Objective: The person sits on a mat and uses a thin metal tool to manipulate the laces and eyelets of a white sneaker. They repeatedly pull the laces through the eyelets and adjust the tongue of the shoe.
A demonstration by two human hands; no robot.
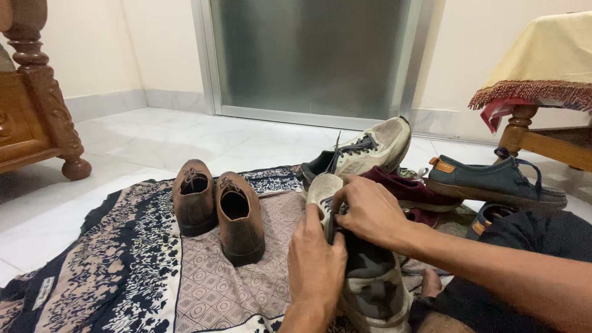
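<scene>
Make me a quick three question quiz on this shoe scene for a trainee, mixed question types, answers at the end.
1. True or false: both hands are on the grey sneaker.
2. Which pair stands on the patterned cloth? A) brown lace-up shoes B) black boots C) sandals
3. What colour is the shoe near the table leg?

Key: 1 true: left hand and right hand both grip it. 2 A. 3 dark blue.

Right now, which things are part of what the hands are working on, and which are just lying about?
In hand: grey sneaker, its lace, left hand, right hand.

Lying about: second grey sneaker, brown shoes, blue shoe, maroon shoe, patterned cloth, draped table.
</scene>
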